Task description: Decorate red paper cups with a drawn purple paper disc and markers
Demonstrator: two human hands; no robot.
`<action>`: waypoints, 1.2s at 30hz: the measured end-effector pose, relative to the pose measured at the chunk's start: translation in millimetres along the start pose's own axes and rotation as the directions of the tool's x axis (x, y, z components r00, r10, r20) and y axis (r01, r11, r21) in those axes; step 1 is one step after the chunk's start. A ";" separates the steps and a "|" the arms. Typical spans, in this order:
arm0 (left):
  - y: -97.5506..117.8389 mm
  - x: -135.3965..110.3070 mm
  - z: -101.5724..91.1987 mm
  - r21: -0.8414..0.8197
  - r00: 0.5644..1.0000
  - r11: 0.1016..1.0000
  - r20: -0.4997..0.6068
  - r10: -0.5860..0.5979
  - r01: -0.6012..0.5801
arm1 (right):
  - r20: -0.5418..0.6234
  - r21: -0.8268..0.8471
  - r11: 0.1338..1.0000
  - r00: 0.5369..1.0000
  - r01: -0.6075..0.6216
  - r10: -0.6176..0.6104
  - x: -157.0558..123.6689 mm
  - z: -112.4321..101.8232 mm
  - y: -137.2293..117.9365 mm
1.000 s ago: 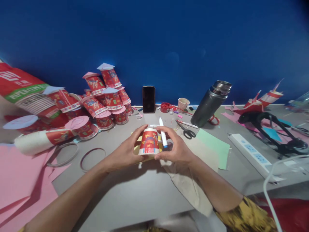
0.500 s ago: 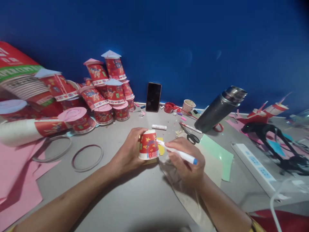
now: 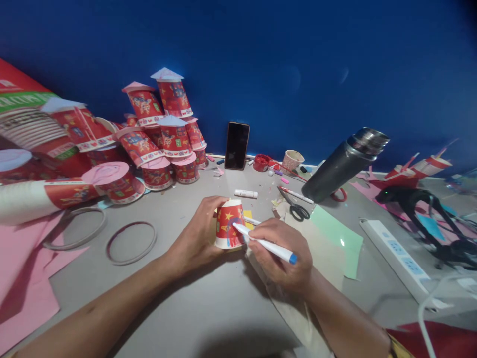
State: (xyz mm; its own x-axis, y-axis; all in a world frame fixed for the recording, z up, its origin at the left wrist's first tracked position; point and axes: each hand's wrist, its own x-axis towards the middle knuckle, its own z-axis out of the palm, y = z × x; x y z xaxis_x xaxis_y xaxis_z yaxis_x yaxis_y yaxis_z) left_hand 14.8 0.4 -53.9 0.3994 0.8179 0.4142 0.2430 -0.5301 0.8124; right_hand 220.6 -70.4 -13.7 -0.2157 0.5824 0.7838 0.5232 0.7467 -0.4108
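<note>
My left hand [image 3: 197, 237] is wrapped round an upside-down red paper cup [image 3: 228, 223] that stands on a yellow paper scrap [image 3: 248, 219] on the grey table [image 3: 179, 298]. My right hand [image 3: 280, 253] grips a white marker with a blue end [image 3: 265, 242]. Its tip touches the cup's side, where a blue arc is drawn. A beige sheet [image 3: 316, 248] lies under my right hand.
Stacked red cups with paper lids [image 3: 164, 134] stand at the back left beside two rings [image 3: 130, 242] and pink paper [image 3: 22, 278]. A phone [image 3: 237, 145], scissors [image 3: 294, 209], a tilted flask [image 3: 345, 164], green paper [image 3: 337, 236] and a power strip [image 3: 395, 253] lie behind and to the right.
My right hand turned the marker down from upright and brought its tip onto the cup's side. A blue mark has appeared there. My left hand kept hold of the cup.
</note>
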 end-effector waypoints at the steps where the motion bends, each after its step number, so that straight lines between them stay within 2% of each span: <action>1: -0.4 0.1 -0.1 0.031 1.000 0.999 0.009 0.017 -0.018 | -0.002 -0.002 1.000 1.000 0.005 -0.005 -0.2 0.2 0.3; 7: -0.2 -0.7 0.1 0.146 0.997 0.987 0.021 0.070 -0.072 | -0.054 -0.020 0.999 0.998 -0.037 0.036 -2.6 0.0 1.5; 18: 2.0 -1.2 1.3 0.125 0.997 0.989 -0.007 0.082 -0.081 | -0.133 -0.046 0.996 0.988 -0.081 0.074 -2.6 -0.4 0.7; 29: 1.2 -1.2 2.3 0.130 0.995 0.987 -0.011 0.102 -0.100 | -0.100 -0.061 0.995 0.992 -0.080 0.074 -3.4 -0.6 0.4; 36: -3.2 -1.8 2.0 0.142 0.990 0.980 0.002 0.142 -0.141 | -0.049 -0.005 1.000 0.999 -0.017 0.016 -3.5 3.3 -1.3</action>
State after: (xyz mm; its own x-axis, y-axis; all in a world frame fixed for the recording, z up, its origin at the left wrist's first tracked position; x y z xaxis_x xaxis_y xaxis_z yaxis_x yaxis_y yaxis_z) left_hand 15.1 0.2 -58.0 0.4315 0.7338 0.5247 0.3071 -0.6664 0.6794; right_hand 217.9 -72.3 -17.4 -0.1663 0.5781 0.7988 0.5312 0.7350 -0.4213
